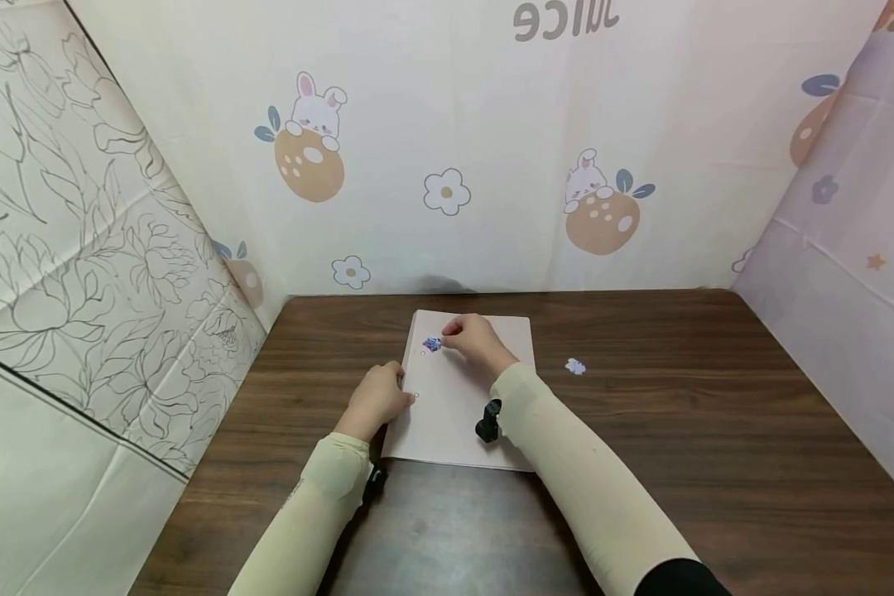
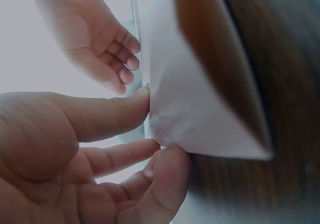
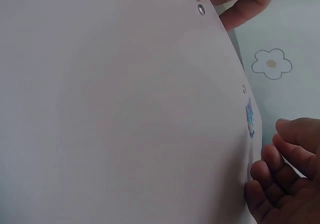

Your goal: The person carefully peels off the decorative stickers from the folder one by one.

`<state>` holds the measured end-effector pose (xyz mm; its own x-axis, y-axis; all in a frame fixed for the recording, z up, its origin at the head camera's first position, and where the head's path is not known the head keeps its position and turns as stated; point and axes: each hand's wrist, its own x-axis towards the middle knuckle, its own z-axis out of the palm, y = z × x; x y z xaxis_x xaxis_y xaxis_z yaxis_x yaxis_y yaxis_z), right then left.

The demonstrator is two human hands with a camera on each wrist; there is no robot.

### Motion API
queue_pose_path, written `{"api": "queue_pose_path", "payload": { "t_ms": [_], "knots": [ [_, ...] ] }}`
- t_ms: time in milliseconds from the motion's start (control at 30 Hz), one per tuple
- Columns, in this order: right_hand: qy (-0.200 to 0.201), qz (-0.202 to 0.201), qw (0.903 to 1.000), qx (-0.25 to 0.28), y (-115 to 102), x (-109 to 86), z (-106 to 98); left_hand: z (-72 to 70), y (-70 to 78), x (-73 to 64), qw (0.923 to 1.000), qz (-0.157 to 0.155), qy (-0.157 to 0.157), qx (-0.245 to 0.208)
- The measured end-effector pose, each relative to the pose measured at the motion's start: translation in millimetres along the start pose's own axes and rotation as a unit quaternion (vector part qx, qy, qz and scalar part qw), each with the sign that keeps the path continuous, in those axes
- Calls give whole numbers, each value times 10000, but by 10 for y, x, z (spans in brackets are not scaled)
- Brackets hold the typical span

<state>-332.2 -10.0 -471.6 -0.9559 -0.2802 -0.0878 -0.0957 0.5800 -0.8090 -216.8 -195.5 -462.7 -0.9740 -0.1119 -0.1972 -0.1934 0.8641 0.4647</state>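
Note:
A flat white paper bag (image 1: 454, 422) lies on the table, two metal eyelets (image 3: 201, 9) near its left edge. My left hand (image 1: 377, 399) pinches that edge, its thumb on top close to the lower eyelet and its fingers at the side. In the left wrist view, the bag's folded side gapes a little, brown between its layers. Near the bag's upper left lies a shiny blue-purple sticker (image 1: 431, 343). Right at this sticker are the loosely curled fingers of my right hand (image 1: 477, 341); nothing shows between them in the right wrist view.
To the right of the bag, a second small blue-and-white sticker (image 1: 575, 366) lies on the dark wooden table (image 1: 685, 430). Printed cloth (image 1: 447, 248) hangs behind the table's far edge, with more on the left and right sides.

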Motion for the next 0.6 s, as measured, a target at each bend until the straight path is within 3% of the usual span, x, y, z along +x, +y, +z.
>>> {"api": "queue_pose_path", "payload": {
  "t_ms": [600],
  "knots": [
    [160,97,9984,-538,3,97,148,-16,19,-25,9998,49,77,164]
  ]
}}
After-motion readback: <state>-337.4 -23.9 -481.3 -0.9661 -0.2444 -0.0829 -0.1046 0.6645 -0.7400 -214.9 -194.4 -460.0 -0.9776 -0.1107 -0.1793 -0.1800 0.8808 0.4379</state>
